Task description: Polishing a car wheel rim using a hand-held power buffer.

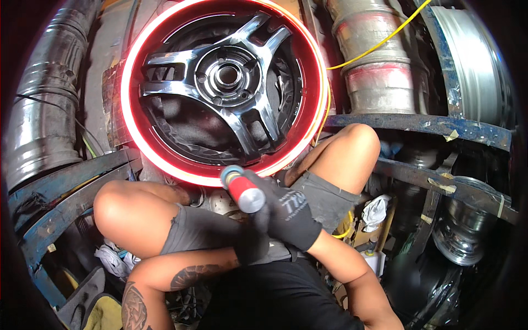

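Note:
A wheel rim [240,132] stands in front of me, its black and polished spokes facing up and its red outer lip glowing brightly. My right hand [291,212], in a black glove with pale print, is closed around a small red hand grinder [241,190] with a silver end and a greenish disc. That disc overlaps the rim's near edge; I cannot tell whether it touches. Close beneath the tool, my left hand [253,239], gloved in black, is closed against its lower part. Its fingers are partly hidden and blurred.
Stacked metal rims [47,104] line the left, with more rims [379,71] at the far right. A yellow hose [379,45] runs past the wheel. Blue metal frame bars [418,124] flank both my knees. A crumpled white cloth [375,213] hangs right of my leg.

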